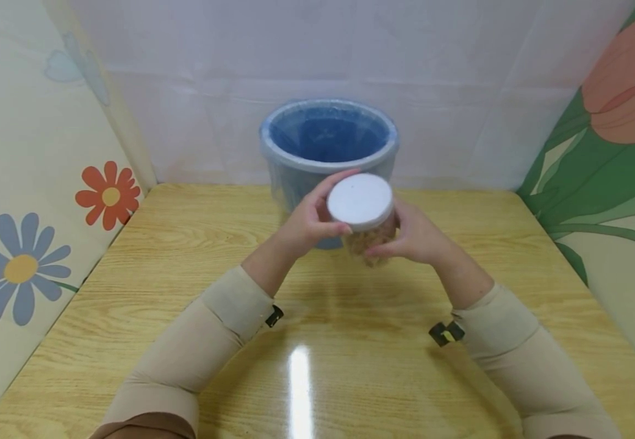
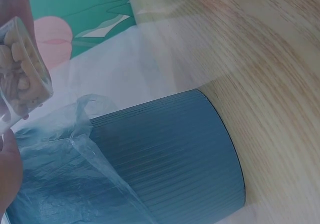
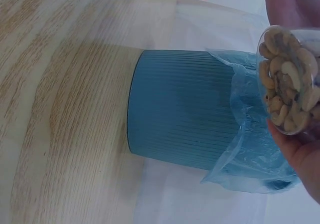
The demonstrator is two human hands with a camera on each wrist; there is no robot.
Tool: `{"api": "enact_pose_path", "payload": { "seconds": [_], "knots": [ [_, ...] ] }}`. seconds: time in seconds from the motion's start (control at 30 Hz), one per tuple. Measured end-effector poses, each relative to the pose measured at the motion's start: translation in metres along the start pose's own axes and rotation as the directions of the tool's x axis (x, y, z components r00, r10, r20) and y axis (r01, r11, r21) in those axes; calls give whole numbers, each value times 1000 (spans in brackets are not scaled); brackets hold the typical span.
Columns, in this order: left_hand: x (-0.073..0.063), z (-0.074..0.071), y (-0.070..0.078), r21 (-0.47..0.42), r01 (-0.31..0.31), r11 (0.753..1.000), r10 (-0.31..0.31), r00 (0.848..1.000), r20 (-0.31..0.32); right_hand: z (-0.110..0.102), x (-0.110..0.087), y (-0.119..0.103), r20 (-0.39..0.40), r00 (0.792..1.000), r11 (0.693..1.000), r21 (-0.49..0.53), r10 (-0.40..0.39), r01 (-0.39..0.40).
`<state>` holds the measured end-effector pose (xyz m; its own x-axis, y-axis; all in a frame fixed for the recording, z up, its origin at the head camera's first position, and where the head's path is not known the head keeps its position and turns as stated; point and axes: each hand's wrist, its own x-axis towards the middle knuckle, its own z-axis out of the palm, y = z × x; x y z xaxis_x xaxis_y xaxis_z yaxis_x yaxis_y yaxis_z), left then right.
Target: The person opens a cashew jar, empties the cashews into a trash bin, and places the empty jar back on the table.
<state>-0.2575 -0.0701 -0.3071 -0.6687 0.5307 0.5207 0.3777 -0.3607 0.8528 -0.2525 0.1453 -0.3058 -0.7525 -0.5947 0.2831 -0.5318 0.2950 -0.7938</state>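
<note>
Both hands hold a clear plastic jar (image 1: 368, 244) of cashews (image 3: 287, 83) above the table, in front of the bin. Its round white lid (image 1: 360, 200) tilts toward the head camera. My left hand (image 1: 307, 224) grips the lid's left side, thumb near the front edge and fingers round the back. On the right, my right hand (image 1: 417, 235) holds the jar's body with the thumb across its front; its other fingers are hidden behind. The right wrist view looks at the jar's bottom, packed with nuts.
A blue ribbed bin (image 1: 325, 166) stands upright at the back of the wood-grain table (image 1: 196, 244), just beyond the jar. A thin clear bag (image 3: 245, 124) lines it and folds over its rim. White sheeting (image 1: 229, 122) hangs behind, and flower-painted panels flank both sides.
</note>
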Motion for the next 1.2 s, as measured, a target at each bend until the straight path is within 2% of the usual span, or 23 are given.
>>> {"api": "enact_pose_path", "payload": {
  "seconds": [0.33,0.73,1.2],
  "knots": [
    [1,2,0,42,-4,999,5,1000,-31,0,0,-2,-37,999,1000,-29,-7,6],
    [3,3,0,67,-5,998,8,999,-49,-1,0,-3,-69,997,998,-55,36,-40],
    [3,-7,0,70,-60,996,57,998,36,-6,-2,-1,-39,999,1000,-6,2,-2]
  ]
}}
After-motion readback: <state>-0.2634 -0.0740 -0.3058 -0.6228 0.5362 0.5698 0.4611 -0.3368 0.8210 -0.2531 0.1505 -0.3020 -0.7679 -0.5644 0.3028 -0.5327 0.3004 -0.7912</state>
